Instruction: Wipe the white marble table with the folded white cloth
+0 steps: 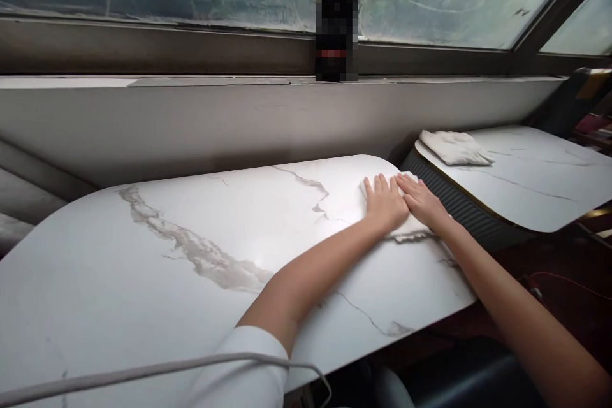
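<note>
My left hand [384, 203] and my right hand [423, 202] lie flat side by side, fingers stretched out, on a white cloth [408, 230] at the far right end of a white marble-patterned table [191, 268]. The cloth is mostly hidden under both palms; only its edges show near the fingertips and beside my wrists. Both arms reach out across the table from the lower edge of the view.
A second marble table [535, 185] stands to the right with a folded white cloth [454, 146] on it. A dark ribbed seat back [454, 204] sits between the tables. Behind run a grey wall ledge [191, 83] and windows. A grey cable [143, 373] crosses the near edge.
</note>
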`<state>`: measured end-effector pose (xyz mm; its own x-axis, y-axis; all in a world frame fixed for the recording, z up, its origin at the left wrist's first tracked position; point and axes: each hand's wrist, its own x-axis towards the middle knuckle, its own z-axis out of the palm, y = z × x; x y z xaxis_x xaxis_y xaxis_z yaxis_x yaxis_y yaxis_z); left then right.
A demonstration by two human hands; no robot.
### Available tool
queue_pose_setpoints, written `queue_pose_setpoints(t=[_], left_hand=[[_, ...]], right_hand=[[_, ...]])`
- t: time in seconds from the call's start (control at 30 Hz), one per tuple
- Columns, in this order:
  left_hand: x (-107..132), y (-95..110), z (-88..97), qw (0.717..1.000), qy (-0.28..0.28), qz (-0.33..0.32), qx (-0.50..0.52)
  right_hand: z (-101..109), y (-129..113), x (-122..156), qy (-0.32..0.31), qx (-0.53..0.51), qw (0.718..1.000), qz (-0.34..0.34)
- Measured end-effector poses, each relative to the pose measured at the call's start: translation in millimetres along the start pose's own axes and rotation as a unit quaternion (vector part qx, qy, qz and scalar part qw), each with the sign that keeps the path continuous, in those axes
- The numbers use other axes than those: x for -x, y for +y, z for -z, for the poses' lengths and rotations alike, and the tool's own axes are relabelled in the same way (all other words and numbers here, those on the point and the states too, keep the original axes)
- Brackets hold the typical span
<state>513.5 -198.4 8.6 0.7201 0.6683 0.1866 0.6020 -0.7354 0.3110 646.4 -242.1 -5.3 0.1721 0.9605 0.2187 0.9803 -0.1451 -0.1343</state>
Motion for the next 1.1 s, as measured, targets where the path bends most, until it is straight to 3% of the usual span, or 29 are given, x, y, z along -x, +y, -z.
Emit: queue_pose_setpoints(t=[0.1, 0.2, 0.3, 0.43, 0.6, 0.87, 1.0, 1.1], left_hand=[[-34.3, -34.0, 3.2, 0.999, 0.016, 0.028, -0.008], [-54.3, -59.3, 5.6, 0.998, 0.029, 0.052, -0.013], [-60.5, -68.9, 5.3, 0.997, 0.040, 0.060, -0.020], [-49.0, -64.1, 3.7, 0.997, 0.053, 0.049, -0.028], [5.9, -48.2, 9.1, 0.998, 0.053, -0.002, -0.036], [143.3, -23.1, 42.6, 0.994, -0.018, -0.103, -0.025], [187.8, -34.8, 60.2, 0.993, -0.052, -0.108, -0.019], [199.0, -56.9, 66.8, 0.995, -0.059, -0.085, -0.018]], right_hand=[[-7.7, -11.3, -56.0, -0.024, -0.007, 1.000, 0.008], [-14.7, -22.8, -91.0, -0.025, -0.011, 1.000, 0.007], [-19.7, -24.7, -101.6, -0.017, -0.011, 1.000, 0.018], [-20.5, -20.0, -85.3, 0.005, -0.012, 0.998, 0.056], [-14.3, -36.8, -19.8, 0.023, 0.015, 0.997, 0.077], [5.8, -110.7, 125.9, 0.081, 0.058, 0.990, 0.096], [12.1, -149.1, 152.2, 0.068, 0.060, 0.988, 0.123], [9.9, -171.9, 140.1, 0.045, 0.054, 0.987, 0.144]])
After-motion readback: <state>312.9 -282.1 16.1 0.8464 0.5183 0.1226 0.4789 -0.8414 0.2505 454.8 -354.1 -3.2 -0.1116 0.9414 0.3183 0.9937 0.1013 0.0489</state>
